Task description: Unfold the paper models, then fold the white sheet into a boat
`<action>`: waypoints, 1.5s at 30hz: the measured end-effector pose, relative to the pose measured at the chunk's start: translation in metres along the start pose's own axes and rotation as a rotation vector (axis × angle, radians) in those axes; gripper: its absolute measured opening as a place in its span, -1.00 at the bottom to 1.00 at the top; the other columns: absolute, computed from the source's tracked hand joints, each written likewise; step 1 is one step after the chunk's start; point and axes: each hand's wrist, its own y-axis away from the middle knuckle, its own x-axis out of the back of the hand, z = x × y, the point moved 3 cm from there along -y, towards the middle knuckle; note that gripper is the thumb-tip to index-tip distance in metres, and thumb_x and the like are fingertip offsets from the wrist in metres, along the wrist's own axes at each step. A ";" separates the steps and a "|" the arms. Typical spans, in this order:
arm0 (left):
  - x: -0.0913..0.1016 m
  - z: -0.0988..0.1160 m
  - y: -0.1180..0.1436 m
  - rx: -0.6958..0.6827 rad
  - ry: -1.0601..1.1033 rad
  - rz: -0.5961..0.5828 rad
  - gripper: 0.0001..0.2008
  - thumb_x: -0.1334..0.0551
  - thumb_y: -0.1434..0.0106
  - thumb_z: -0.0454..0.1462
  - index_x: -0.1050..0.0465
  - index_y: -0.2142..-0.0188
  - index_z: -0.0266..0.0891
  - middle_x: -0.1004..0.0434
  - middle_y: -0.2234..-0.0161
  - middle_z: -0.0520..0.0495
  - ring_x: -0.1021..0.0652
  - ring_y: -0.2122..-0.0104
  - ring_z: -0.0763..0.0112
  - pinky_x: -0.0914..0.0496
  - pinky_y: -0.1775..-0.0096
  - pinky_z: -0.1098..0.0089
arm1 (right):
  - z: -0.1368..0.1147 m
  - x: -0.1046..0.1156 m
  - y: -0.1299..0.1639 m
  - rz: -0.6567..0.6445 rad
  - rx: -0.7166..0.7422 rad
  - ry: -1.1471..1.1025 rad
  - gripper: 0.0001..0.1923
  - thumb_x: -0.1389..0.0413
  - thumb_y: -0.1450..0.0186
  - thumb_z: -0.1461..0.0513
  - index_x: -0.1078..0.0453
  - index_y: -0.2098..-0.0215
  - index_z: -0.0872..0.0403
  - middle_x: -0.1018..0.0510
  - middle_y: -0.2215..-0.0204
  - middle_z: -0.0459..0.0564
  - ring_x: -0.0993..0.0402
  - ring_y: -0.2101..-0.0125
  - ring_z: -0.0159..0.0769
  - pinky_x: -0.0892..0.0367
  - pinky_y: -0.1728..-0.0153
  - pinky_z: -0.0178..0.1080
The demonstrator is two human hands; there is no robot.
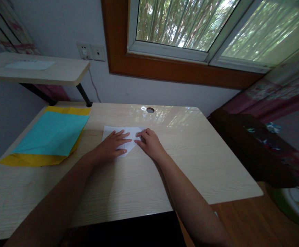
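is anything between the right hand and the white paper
Nothing visible: the right hand is at the right end of the white paper. The left hand lies spread on it. The turquoise sheet lies apart.

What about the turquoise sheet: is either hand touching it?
No, the left hand lies on the white paper, the right hand at the paper's edge, both apart from the turquoise sheet.

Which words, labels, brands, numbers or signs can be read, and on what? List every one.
Readable text: none.
Sheet on the shelf: faint marks, too blurred to read.
White paper on the desk: no legible writing.
Small items on the dark furniture: too blurred to read.
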 end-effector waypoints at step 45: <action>-0.005 -0.002 -0.005 0.039 -0.085 0.061 -0.49 0.02 -0.50 -0.02 -0.19 -0.37 -0.01 -0.04 -0.45 -0.02 -0.02 -0.45 0.19 0.08 -0.39 -0.01 | 0.011 0.004 -0.003 0.161 -0.024 -0.146 -0.82 -0.14 -0.39 0.24 -0.56 0.09 0.03 -0.52 0.27 0.02 -0.42 0.21 -0.19 -0.31 0.07 -0.14</action>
